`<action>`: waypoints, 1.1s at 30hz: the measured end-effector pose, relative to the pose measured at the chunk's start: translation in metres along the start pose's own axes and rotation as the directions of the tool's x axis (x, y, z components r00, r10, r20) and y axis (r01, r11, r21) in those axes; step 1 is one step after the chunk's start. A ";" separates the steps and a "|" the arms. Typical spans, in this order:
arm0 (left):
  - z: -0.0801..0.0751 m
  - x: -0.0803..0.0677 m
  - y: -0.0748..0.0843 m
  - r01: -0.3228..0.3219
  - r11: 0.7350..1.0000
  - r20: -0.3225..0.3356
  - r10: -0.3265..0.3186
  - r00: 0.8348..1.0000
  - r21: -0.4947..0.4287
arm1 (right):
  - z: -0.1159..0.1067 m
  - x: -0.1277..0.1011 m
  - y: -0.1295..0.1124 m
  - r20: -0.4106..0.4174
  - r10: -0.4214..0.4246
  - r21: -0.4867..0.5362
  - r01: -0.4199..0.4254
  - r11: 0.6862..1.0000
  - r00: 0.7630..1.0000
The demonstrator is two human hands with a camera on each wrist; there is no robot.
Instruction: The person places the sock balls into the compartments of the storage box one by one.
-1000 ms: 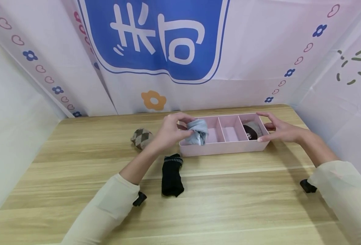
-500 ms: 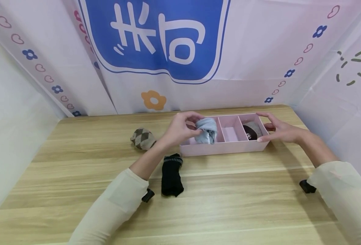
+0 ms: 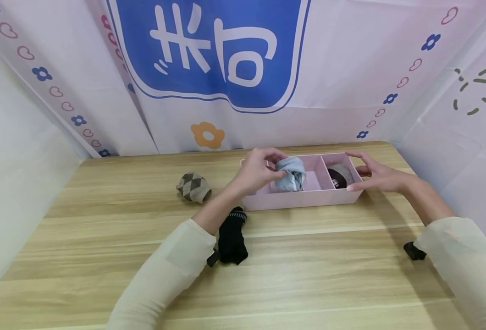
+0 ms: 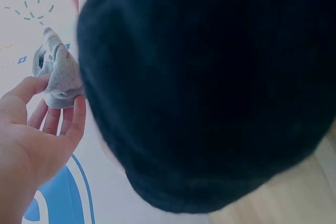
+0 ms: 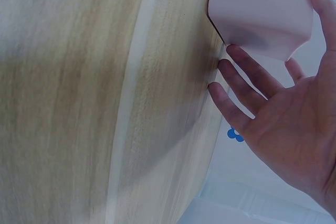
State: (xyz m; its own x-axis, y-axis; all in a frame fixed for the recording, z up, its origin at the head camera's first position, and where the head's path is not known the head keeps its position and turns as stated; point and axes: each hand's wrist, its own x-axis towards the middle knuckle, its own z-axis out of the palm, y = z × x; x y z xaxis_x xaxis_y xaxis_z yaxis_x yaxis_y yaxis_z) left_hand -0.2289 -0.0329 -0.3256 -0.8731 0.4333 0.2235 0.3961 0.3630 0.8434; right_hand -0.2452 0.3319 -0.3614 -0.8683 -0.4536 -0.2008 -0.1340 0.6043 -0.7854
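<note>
My left hand [image 3: 259,170] pinches a rolled pale blue-grey sock [image 3: 290,174] between thumb and fingers. It holds the sock over the middle compartments of the pink divided box [image 3: 296,200]; the left wrist view shows the thumb on one side of the sock [image 4: 63,74] and fingers on the other. My right hand [image 3: 381,176] spans the box's right end, thumb at the near corner and forefinger at the far one. In the right wrist view, the other fingers [image 5: 252,74] extend beside the end wall. A grey and dark brown sock [image 3: 339,175] fills the rightmost compartment.
A balled argyle sock [image 3: 193,187] lies on the wooden table [image 3: 309,275] left of the box. Nearer, a folded black sock [image 3: 231,240] lies beside the left forearm. A large dark, blurred shape [image 4: 205,87] blocks much of the left wrist view. Printed cloth [image 3: 334,68] hangs behind.
My left hand has carried the pale sock rightward along the box, from the left end to the middle compartments. My right hand has stayed at the box's right end.
</note>
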 end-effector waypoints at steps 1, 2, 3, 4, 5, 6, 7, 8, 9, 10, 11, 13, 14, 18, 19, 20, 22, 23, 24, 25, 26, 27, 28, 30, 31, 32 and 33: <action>0.001 0.002 0.000 -0.002 1.000 0.000 0.002 1.000 -0.002 | 0.000 0.000 0.000 0.001 0.000 -0.001 0.000 1.000 1.000; 0.002 0.003 0.000 -0.002 1.000 0.002 0.002 1.000 -0.010 | 0.000 0.000 0.000 0.000 -0.001 -0.003 0.001 1.000 1.000; 0.003 0.005 0.001 -0.002 1.000 0.004 0.003 1.000 -0.015 | 0.000 0.000 0.000 0.000 -0.001 -0.004 0.001 1.000 1.000; 0.004 0.006 0.001 -0.002 1.000 0.008 0.003 1.000 -0.021 | -0.001 0.000 0.000 -0.001 -0.001 -0.005 0.001 1.000 1.000; 0.005 0.008 0.001 -0.002 1.000 0.012 0.002 1.000 -0.028 | -0.001 0.000 0.000 -0.001 0.000 -0.007 0.000 1.000 1.000; 0.006 0.009 0.002 0.002 0.999 0.017 -0.001 1.000 -0.036 | -0.001 0.000 0.000 -0.002 0.000 -0.009 0.000 1.000 1.000; 0.007 0.010 0.002 0.005 0.999 0.022 -0.004 1.000 -0.040 | -0.001 0.000 0.000 -0.003 0.001 -0.010 -0.001 1.000 1.000; 0.008 0.011 0.003 0.006 0.999 0.028 -0.005 1.000 -0.043 | -0.001 0.000 0.000 -0.003 -0.001 -0.010 0.001 1.000 1.000; 0.009 0.012 0.004 0.007 0.999 0.031 -0.006 1.000 -0.044 | -0.001 -0.001 0.000 -0.003 -0.002 -0.011 0.002 1.000 1.000; 0.010 0.013 0.004 0.009 0.999 0.034 -0.008 0.999 -0.046 | -0.001 -0.001 0.000 -0.003 -0.003 -0.011 0.003 1.000 1.000; 0.010 0.014 0.005 0.012 0.999 0.036 -0.011 0.999 -0.046 | -0.002 -0.001 0.001 -0.004 -0.003 -0.012 0.003 1.000 1.000; 0.012 0.016 0.007 0.013 0.999 0.037 -0.011 0.999 -0.043 | -0.002 0.000 0.001 -0.005 -0.004 -0.012 0.003 1.000 1.000; 0.013 0.017 0.007 0.012 0.999 0.037 -0.011 0.999 -0.040 | -0.002 0.000 0.001 -0.005 -0.004 -0.013 0.004 1.000 1.000; 0.015 0.022 0.011 0.002 1.000 0.041 -0.002 0.999 -0.019 | -0.001 0.001 0.001 -0.005 -0.005 -0.008 0.005 1.000 1.000; 0.016 0.023 0.012 0.001 1.000 0.043 -0.001 0.999 -0.013 | -0.001 0.001 0.001 -0.005 -0.005 -0.006 0.005 1.000 1.000; 0.016 0.024 0.014 0.000 1.000 0.043 0.000 0.999 -0.004 | -0.001 0.001 0.001 -0.003 -0.008 -0.004 0.008 1.000 1.000; 0.017 0.027 0.016 0.003 1.000 0.044 -0.003 0.999 0.013 | 0.000 0.001 0.002 -0.003 -0.009 -0.002 0.009 1.000 1.000; 0.017 0.028 0.016 0.007 1.000 0.044 -0.008 0.999 0.020 | 0.000 0.001 0.002 -0.003 -0.009 -0.001 0.009 1.000 1.000; 0.018 0.030 0.017 0.011 1.000 0.046 -0.012 0.999 0.029 | 0.000 0.001 0.002 -0.003 -0.010 0.000 0.010 1.000 1.000; 0.018 0.031 0.018 0.018 0.999 0.049 -0.019 0.999 0.030 | 0.000 0.001 0.002 -0.003 -0.011 0.001 0.011 1.000 1.000; 0.019 0.033 0.019 0.023 0.999 0.051 -0.025 0.998 0.032 | 0.000 0.001 0.002 -0.004 -0.012 0.002 0.012 1.000 1.000; 0.020 0.035 0.019 0.030 0.999 0.055 -0.032 0.998 0.034 | 0.000 0.001 0.002 -0.004 -0.012 0.003 0.012 1.000 1.000; 0.020 0.037 0.020 0.036 0.999 0.058 -0.038 0.998 0.033 | 0.000 0.001 0.002 -0.004 -0.012 0.004 0.012 1.000 1.000; 0.022 0.040 0.021 0.044 0.999 0.066 -0.045 0.997 0.024 | 0.000 0.001 0.002 -0.005 -0.014 0.005 0.014 1.000 1.000; 0.023 0.041 0.022 0.048 0.999 0.070 -0.049 0.996 0.018 | 0.000 0.001 0.002 -0.005 -0.012 0.005 0.012 1.000 1.000; 0.023 0.042 0.022 0.049 0.999 0.075 -0.050 0.996 0.015 | 0.000 0.001 0.002 -0.005 -0.012 0.005 0.012 1.000 1.000; 0.024 0.043 0.022 0.050 0.999 0.079 -0.051 0.996 0.014 | 0.000 0.001 0.002 -0.005 -0.013 0.005 0.013 1.000 1.000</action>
State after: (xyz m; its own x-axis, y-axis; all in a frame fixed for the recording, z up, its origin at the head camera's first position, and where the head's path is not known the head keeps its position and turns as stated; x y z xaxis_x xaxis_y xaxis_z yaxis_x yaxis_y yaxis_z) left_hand -0.2510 0.0137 -0.3090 -0.8671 0.4777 0.1413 0.3558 0.3952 0.8469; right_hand -0.2467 0.3323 -0.3630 -0.8690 -0.4579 -0.1879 -0.1426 0.5951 -0.7909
